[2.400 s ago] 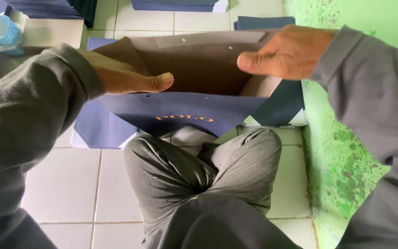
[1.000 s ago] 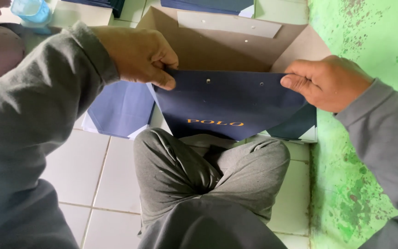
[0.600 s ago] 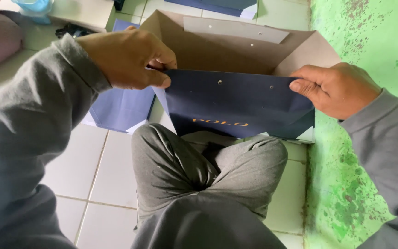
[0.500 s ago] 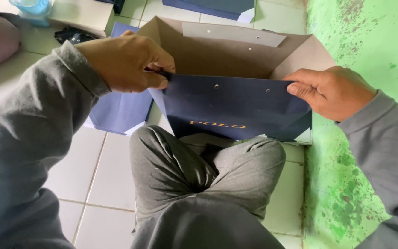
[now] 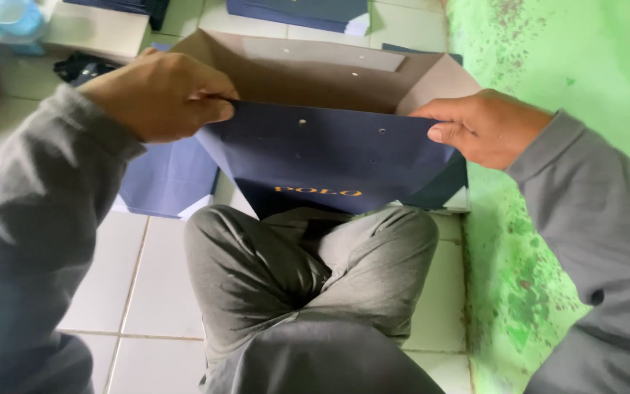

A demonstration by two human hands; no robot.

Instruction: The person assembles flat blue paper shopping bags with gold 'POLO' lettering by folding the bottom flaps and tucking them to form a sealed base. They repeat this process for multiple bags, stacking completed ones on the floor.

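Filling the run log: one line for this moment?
left hand: pinching paper bag rim | right hand: gripping opposite rim | bag: open, navy

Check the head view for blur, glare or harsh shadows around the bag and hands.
Head view: soft, even daylight with no glare; both the left hand and right hand look sharp where they pinch the navy paper bag; only faint shadow inside its brown interior; the grey sleeves at the frame's edges loom large and slightly soft.
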